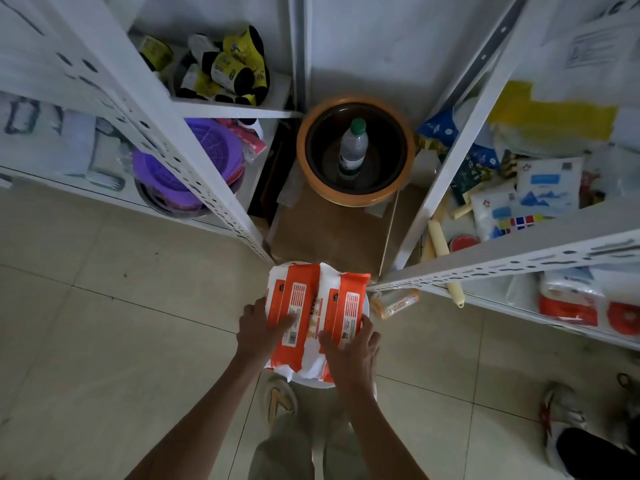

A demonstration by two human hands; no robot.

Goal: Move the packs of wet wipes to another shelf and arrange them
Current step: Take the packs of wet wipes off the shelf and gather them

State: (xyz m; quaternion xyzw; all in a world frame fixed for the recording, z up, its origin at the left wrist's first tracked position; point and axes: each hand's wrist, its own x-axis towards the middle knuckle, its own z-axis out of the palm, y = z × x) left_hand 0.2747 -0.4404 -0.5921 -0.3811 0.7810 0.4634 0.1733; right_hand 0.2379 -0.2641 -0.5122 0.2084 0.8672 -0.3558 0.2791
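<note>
Two orange-and-white packs of wet wipes lie side by side over a white round stool [366,308] in front of me. My left hand [258,329] grips the left pack [292,306] at its near left edge. My right hand [351,348] grips the right pack [346,303] at its near right edge. Both packs show their printed label sides up. More orange-and-white packs [568,306] sit on the low right shelf [485,271]. One small orange pack [394,303] lies on the floor by the shelf's corner.
White metal racks stand left [166,133] and right. Between them an orange-rimmed pot [356,150] holds a bottle on a cardboard box. Purple basins [187,168] fill the left shelf. Another person's shoe [561,417] is at the lower right. My own feet are below the stool.
</note>
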